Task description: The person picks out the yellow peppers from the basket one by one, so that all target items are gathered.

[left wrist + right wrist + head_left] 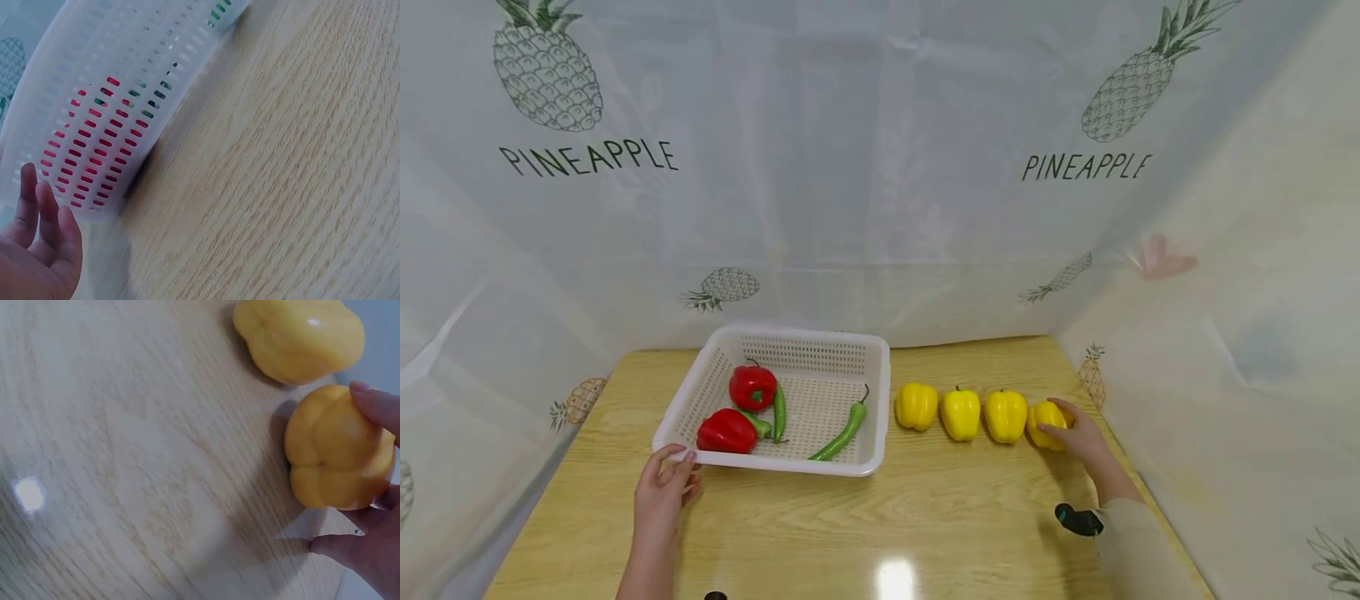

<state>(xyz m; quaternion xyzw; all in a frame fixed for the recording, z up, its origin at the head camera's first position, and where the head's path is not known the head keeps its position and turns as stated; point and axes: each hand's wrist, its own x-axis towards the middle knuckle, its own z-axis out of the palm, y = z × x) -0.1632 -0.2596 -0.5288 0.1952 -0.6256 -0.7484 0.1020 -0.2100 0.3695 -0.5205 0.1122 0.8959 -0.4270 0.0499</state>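
Note:
A white plastic basket [874, 417] stands on the table's left half. Inside lie two red bell peppers [727, 432] and several green chili peppers [844, 437]. At its near left corner my left hand [662, 487] holds the rim between thumb and finger; the other fingers [70, 250] extend loosely beside the perforated wall. On the right, my right hand [1081, 437] grips a yellow bell pepper [331, 447], thumb on one side and fingers on the other. This pepper is the rightmost in a row, beside another yellow bell pepper [1005, 416].
Two more yellow bell peppers, one in the middle [961, 414] and one nearest the basket [916, 407], continue the row. A pale pineapple-print sheet [880, 208] hangs behind and at both sides of the wooden table [820, 533]. A small dark object [716, 595] shows at the bottom edge.

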